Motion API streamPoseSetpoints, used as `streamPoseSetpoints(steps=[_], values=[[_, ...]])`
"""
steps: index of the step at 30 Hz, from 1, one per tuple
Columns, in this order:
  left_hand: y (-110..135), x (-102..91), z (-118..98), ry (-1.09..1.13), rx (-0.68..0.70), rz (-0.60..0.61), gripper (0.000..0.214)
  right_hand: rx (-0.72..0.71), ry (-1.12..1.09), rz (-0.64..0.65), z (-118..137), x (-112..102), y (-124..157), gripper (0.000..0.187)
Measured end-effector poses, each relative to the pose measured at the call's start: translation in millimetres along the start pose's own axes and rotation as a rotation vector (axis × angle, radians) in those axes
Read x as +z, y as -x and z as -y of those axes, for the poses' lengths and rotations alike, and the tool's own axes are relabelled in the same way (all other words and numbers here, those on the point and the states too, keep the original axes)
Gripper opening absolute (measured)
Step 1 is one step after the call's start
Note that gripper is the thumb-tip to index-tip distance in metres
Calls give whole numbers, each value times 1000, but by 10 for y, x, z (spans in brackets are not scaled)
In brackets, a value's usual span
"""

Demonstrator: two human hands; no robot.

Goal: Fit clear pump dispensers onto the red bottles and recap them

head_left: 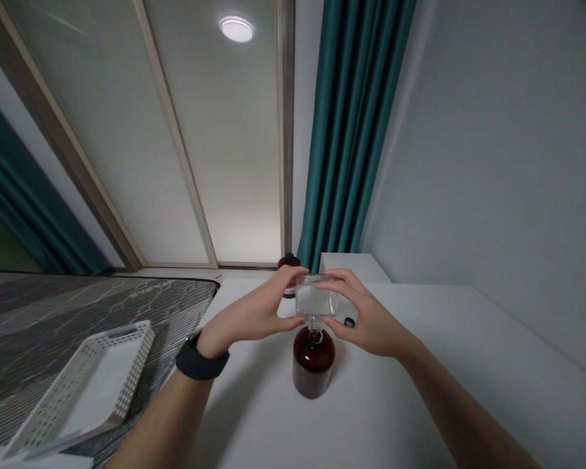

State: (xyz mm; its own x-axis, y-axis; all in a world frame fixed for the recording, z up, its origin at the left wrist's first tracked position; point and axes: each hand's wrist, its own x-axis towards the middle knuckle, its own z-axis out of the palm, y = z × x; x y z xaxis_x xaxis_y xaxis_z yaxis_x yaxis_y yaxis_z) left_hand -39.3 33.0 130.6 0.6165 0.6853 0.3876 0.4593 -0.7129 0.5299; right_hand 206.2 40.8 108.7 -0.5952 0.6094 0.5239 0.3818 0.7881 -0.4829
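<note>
Nearest, at 8 o'clock from the bottle: white perforated basket (134, 371), tilted, resting on the grey patterned mattress (78, 306), off the work surface. Black watch (200, 358) on the left wrist. Centre: amber bottle (313, 365) stands upright and uncapped on the white table (420, 365). Clear funnel (316, 301) sits directly above it at 12 o'clock, spout down in the neck. Left hand (254, 312) is closed on the funnel's left wall, thumb below and fingers over the rim. Right hand (371, 319) is clamped the same way on the right wall. Judgement: the two-sided pinch keeps the top-heavy funnel level and its spout centred, since the narrow neck alone would let it tip. Small black cap (349, 322) lies on the table at 1 o'clock, just beside the right thumb, probably kept within reach. Further, at 11 o'clock: second dark bottle (288, 262), partly hidden behind the left fingers. White box (354, 266) and teal curtain (351, 130) beyond.
</note>
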Motion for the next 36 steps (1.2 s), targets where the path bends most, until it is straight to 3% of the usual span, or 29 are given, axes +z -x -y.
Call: streamPoseSetpoints(steps=[36], values=[[3,-3,-15,-30,7,-23,69,-17,43,11,9,-21,16,53]])
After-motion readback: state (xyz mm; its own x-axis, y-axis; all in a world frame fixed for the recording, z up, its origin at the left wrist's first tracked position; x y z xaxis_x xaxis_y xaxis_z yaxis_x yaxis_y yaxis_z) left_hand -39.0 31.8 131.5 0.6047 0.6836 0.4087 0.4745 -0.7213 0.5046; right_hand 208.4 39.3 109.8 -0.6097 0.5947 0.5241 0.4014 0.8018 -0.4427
